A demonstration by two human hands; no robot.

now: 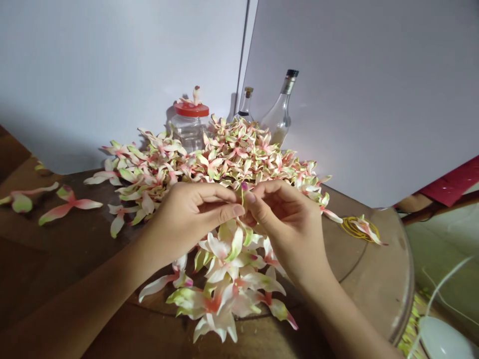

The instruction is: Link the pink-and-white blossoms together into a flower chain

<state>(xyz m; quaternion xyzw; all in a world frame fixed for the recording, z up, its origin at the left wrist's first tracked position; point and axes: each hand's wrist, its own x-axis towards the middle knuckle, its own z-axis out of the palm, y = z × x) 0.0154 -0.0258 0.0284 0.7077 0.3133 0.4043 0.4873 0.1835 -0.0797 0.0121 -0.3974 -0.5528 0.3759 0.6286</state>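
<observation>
My left hand (194, 209) and my right hand (294, 219) meet over the table, thumbs and fingertips pinched together. Between them shows a thin yellow-green strand (242, 197), with a small purple spot at its top by my right fingertips. Below hangs or lies a cluster of artificial-looking flowers (224, 289), with white, pink and pale green petals; whether it is joined to the strand is hidden by my fingers. Just beyond my hands is a large heap of similar loose flowers (243, 154).
On the round brown table (377, 274), a red-lidded clear jar (190, 124), a small corked bottle (246, 107) and a tall glass bottle (279, 114) stand behind the heap. A yellow wire coil (350, 229) lies at right. Pale panels (130, 65) rise behind.
</observation>
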